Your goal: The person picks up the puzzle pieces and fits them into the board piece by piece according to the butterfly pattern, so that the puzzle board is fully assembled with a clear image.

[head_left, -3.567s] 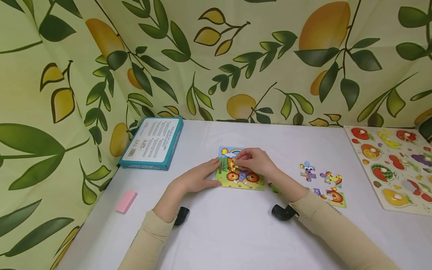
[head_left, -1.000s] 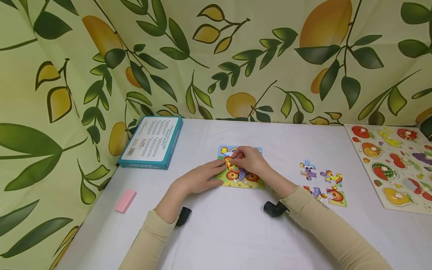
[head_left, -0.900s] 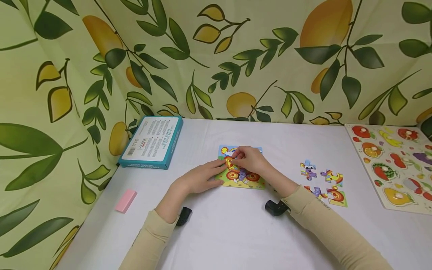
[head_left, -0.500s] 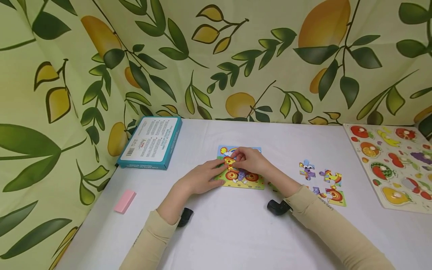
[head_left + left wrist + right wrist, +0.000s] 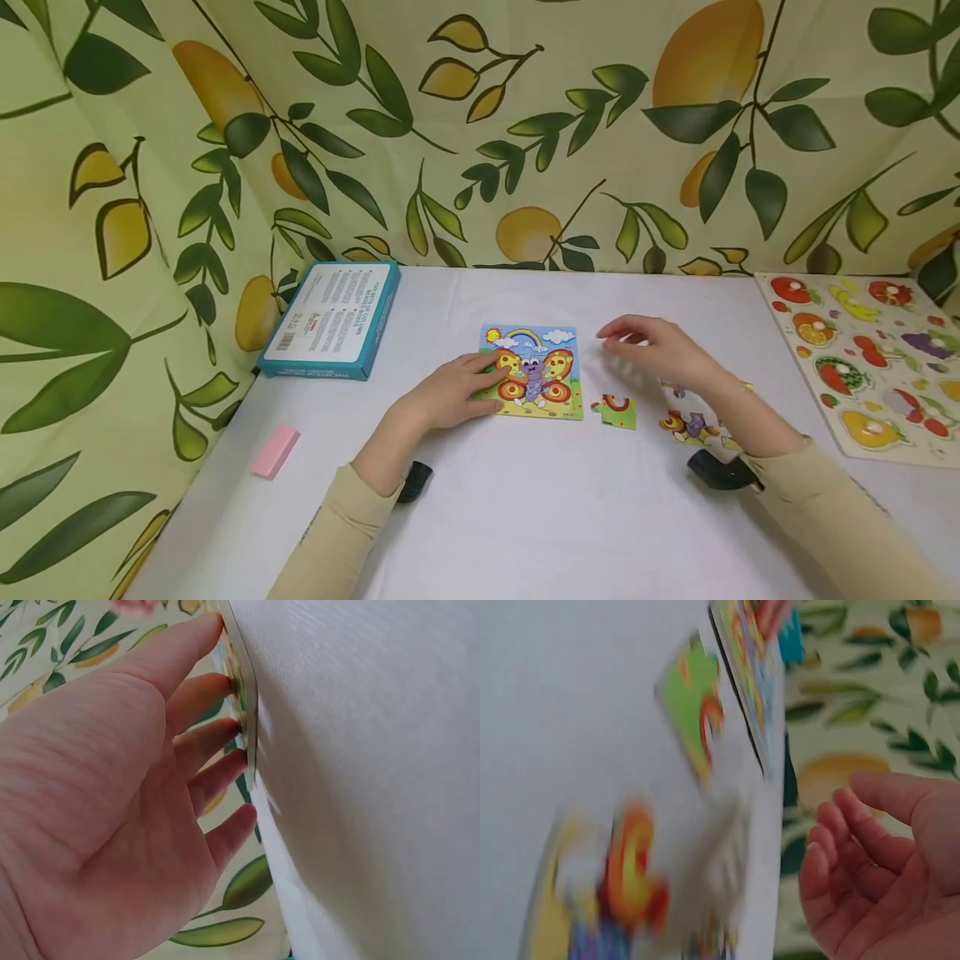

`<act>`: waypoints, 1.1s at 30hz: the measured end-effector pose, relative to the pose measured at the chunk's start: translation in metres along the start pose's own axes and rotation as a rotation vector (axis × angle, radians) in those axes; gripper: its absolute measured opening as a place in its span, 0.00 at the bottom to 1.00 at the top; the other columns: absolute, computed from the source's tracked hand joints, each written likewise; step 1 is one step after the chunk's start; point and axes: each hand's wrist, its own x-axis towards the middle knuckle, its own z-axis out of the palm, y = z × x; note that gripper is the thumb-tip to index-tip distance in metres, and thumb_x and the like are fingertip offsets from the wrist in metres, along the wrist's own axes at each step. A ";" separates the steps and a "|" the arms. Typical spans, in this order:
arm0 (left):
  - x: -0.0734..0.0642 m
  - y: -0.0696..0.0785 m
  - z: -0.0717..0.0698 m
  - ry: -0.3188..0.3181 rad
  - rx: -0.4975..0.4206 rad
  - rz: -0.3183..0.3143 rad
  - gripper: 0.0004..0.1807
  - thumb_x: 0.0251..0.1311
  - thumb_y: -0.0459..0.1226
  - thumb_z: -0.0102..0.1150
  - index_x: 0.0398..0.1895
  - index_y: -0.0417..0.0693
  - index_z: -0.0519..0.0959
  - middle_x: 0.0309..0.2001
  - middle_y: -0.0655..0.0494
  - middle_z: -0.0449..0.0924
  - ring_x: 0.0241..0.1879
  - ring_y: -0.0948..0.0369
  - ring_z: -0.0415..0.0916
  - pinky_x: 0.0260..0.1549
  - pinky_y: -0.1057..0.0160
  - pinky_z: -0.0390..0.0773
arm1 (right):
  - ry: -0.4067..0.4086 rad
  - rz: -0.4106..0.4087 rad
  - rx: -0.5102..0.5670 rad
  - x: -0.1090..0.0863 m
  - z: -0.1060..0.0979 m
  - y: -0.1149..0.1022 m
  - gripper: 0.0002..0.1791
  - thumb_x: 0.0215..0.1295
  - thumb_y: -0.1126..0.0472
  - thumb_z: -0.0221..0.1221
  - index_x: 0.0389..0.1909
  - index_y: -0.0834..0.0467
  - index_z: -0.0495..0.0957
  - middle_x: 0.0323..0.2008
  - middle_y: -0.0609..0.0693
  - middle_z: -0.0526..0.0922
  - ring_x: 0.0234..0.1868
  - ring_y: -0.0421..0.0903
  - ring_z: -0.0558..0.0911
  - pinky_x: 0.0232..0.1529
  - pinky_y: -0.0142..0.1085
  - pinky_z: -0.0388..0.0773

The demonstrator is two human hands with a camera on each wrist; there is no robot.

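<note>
A square butterfly jigsaw puzzle [image 5: 536,333] lies flat on the white table, with a sun and a rainbow along its top. My left hand [image 5: 452,392] rests at its left side, fingertips on the picture's edge; the left wrist view shows the thumb and fingers extended along the board's rim [image 5: 250,697]. To the puzzle's right, over the table, is my right hand [image 5: 663,354], its fingers loosely bent and nothing between them. Below it lies a loose green-and-red puzzle piece [image 5: 621,413]. More loose pieces [image 5: 693,427] are partly hidden under the right forearm.
A teal-edged box [image 5: 330,312] stands at the back left, and a pink block [image 5: 275,452] lies in front of it. At the right is a fruit knob board [image 5: 873,433]. A patterned cloth [image 5: 450,208] hangs behind the table.
My right hand has lifted off the puzzle and moved right, towards the loose pieces. The butterfly's face and wings are now uncovered. The left hand stays at the board's left edge.
</note>
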 end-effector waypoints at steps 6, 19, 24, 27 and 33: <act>0.000 0.000 0.000 -0.003 -0.043 -0.011 0.33 0.68 0.51 0.54 0.74 0.53 0.62 0.77 0.55 0.49 0.76 0.53 0.43 0.71 0.53 0.49 | 0.037 0.091 -0.146 -0.035 -0.034 0.039 0.23 0.69 0.49 0.59 0.54 0.62 0.77 0.48 0.60 0.79 0.45 0.54 0.75 0.34 0.37 0.73; -0.001 0.002 0.000 0.039 -0.097 0.034 0.32 0.67 0.48 0.58 0.72 0.48 0.65 0.76 0.53 0.52 0.74 0.52 0.49 0.69 0.53 0.56 | 0.072 0.172 -0.259 -0.054 -0.024 0.054 0.38 0.53 0.44 0.71 0.49 0.72 0.73 0.44 0.66 0.73 0.41 0.58 0.69 0.41 0.49 0.73; 0.000 0.000 -0.001 0.030 -0.078 0.071 0.33 0.68 0.47 0.57 0.72 0.46 0.64 0.75 0.52 0.54 0.74 0.52 0.47 0.71 0.53 0.50 | 0.055 0.202 -0.219 -0.052 -0.024 0.054 0.39 0.53 0.44 0.71 0.51 0.72 0.69 0.41 0.64 0.72 0.40 0.57 0.70 0.35 0.42 0.73; 0.000 0.001 -0.002 0.010 -0.092 0.055 0.33 0.68 0.48 0.56 0.73 0.47 0.63 0.75 0.52 0.55 0.75 0.51 0.46 0.71 0.54 0.49 | 0.060 0.222 -0.159 -0.051 -0.024 0.052 0.36 0.57 0.47 0.69 0.52 0.69 0.66 0.38 0.61 0.74 0.35 0.53 0.72 0.27 0.37 0.73; 0.000 0.001 -0.001 -0.009 -0.116 0.009 0.34 0.68 0.50 0.55 0.74 0.51 0.62 0.76 0.58 0.52 0.74 0.57 0.48 0.69 0.55 0.55 | 0.148 0.167 -0.044 -0.043 -0.018 0.039 0.22 0.69 0.50 0.59 0.51 0.63 0.70 0.35 0.55 0.83 0.31 0.48 0.77 0.27 0.33 0.75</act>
